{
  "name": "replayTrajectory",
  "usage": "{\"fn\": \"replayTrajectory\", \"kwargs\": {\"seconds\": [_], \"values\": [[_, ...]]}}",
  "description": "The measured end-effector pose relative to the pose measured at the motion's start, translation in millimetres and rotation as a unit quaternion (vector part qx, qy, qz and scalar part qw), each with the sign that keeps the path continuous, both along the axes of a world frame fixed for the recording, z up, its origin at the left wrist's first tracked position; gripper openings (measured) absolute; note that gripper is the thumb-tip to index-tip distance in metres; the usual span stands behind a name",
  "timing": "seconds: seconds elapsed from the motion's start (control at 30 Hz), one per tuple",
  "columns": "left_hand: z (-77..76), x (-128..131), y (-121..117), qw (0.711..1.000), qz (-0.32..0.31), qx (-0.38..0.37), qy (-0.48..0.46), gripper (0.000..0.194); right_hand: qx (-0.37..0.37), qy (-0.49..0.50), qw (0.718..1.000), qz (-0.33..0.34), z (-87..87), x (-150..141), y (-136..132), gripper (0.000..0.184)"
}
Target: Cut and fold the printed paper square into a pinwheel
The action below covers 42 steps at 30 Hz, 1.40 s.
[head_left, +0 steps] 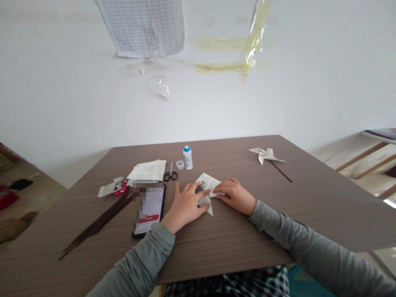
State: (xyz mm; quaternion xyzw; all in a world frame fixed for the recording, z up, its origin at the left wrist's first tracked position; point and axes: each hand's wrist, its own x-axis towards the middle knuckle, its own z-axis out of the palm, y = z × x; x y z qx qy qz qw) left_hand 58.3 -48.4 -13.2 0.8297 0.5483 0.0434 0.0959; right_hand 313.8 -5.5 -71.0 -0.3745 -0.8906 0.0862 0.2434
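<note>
A partly folded paper pinwheel (pixel 211 182) of printed paper lies on the table between my hands. My left hand (pixel 187 204) has its thumb and index finger on the paper near its middle, while its little finger sticks out. From the other side, my right hand (pixel 236 196) grips a folded corner with bent fingers close together. A dark picture shows on the paper under my left fingers. Part of the pinwheel's centre is hidden by the fingertips.
Behind stand a white glue bottle (pixel 187 157) and a clear cap (pixel 180 165), beside black scissors (pixel 170 173). Leftward lie paper sheets (pixel 148 170), a small red box (pixel 120 187), dark sticks (pixel 99 218) and a phone (pixel 151 212). A pinwheel on a stick (pixel 266 156) rests at right.
</note>
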Motion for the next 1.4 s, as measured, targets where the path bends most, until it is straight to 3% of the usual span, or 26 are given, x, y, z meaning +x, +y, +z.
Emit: {"fn": "replayTrajectory", "kwargs": {"seconds": [0.2,0.47,0.87,1.13,1.4], "values": [[1.3,-4,-1,1.000,-0.023,0.008,0.002,0.049,-0.005,0.002,1.000,0.000,2.5,-1,-2,0.028],[-5.1,-3,4,0.999,0.015,-0.028,-0.014,0.055,0.007,0.003,1.000,0.008,-4.2,1,2,0.023],[-9.8,-5,9,0.999,0.019,-0.025,-0.037,0.070,-0.010,0.005,1.000,-0.005,0.9,-1,-2,0.025],[-7.9,-9,7,0.999,0.021,-0.017,-0.039,0.057,-0.030,0.007,1.000,0.004,4.5,0,-2,0.025],[-7.5,-24,10,1.000,0.019,-0.006,-0.024,0.050,-0.024,0.059,0.998,0.001,6.0,5,1,0.038]]}}
